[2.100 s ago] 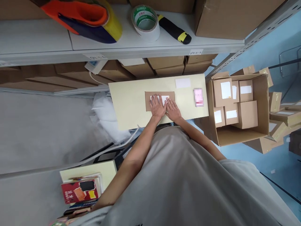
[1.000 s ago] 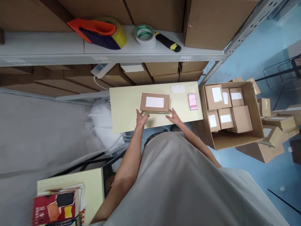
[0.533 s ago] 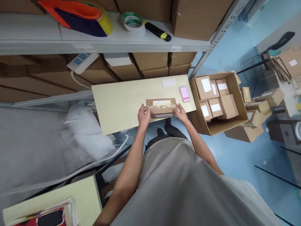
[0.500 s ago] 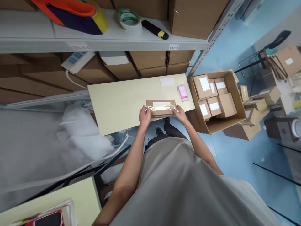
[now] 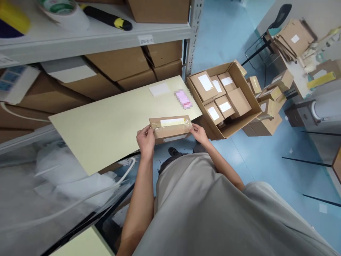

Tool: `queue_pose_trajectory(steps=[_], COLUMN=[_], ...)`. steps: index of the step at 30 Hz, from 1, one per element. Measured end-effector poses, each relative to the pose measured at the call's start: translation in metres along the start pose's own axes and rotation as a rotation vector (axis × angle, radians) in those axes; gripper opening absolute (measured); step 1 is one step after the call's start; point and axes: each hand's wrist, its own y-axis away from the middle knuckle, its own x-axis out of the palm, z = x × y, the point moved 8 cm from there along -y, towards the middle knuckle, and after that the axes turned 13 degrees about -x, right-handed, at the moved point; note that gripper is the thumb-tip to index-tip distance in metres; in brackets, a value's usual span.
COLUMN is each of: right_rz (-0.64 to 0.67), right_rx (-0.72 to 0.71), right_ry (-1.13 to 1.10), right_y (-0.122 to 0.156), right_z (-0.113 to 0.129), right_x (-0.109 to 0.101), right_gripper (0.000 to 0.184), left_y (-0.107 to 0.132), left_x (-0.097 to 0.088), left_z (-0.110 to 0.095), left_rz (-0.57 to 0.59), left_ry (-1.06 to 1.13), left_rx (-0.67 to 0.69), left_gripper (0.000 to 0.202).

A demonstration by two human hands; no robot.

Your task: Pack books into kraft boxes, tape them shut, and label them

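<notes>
So yeah, left hand [image 5: 146,139] and right hand [image 5: 198,133] are gripping a taped box [image 5: 170,131] by its ends, around the counter's [image 5: 109,124] near edge; open carton [image 5: 244,84] sits by the counter's right end.

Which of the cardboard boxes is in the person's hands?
The taped box at the table's near edge, gripped at its ends by the left hand and right hand; neither hand touches any other box.

I've got even, fairly bright indoor light, with glints on the clear tape [image 5: 170,127] over my box [image 5: 171,134] and sheen on the blue floor [image 5: 236,151]. Dimmer beneath the shelf [image 5: 106,42]. Wide-angle stretch at edges, tape roll [image 5: 76,19] soft, pink item [image 5: 183,99] pixelated.
</notes>
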Motion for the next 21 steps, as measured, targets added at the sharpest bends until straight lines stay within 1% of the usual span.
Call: queue_pose_trajectory(steps=[2,3,5,7,10,12,14,16,17,19,21], right_rz=[-0.057,-0.097,-0.183,-0.267,-0.397,-0.469,-0.499,-0.482,-0.457,-0.376,-0.284], right_rx=[0.035,0.055,0.087,0.114,0.128,0.122,0.114,0.101,0.089,0.057,0.045], right_ry=[-0.033,-0.035,0.002,0.063,0.164,0.232,0.294,0.329,0.336,0.342,0.362], right_y=[0.008,0.011,0.016,0.019,0.022,0.025,0.025,0.02,0.016,0.004,-0.01], right_z=[-0.012,-0.019,-0.037,-0.057,-0.09,-0.112,-0.134,-0.155,-0.166,-0.184,-0.201], right_x=[-0.037,-0.058,-0.105,-0.158,-0.248,-0.307,-0.357,-0.394,-0.406,-0.42,-0.424], right_gripper=[0.059,0.057,0.055,0.052,0.051,0.053,0.056,0.058,0.059,0.059,0.056], left_y=[0.024,0.037,0.067,0.099,0.151,0.187,0.218,0.239,0.244,0.245,0.239], left_x=[0.026,0.042,0.082,0.131,0.214,0.273,0.326,0.369,0.386,0.415,0.436], left_z=[-0.022,-0.033,-0.054,-0.074,-0.095,-0.102,-0.101,-0.093,-0.087,-0.071,-0.055], left_rz=[0.03,0.046,0.106,0.192,0.336,0.451,0.547,0.602,0.618,0.638,0.653], left_ry=[-0.01,-0.019,-0.035,-0.056,-0.096,-0.103,-0.102,-0.097,-0.095,-0.099,-0.108], left_rx=[0.063,0.094,0.155,0.203,0.239,0.249,0.231,0.175,0.133,0.033,-0.067], left_gripper=[0.044,0.044,0.045,0.048,0.052,0.052,0.046,0.039,0.037,0.035,0.034])
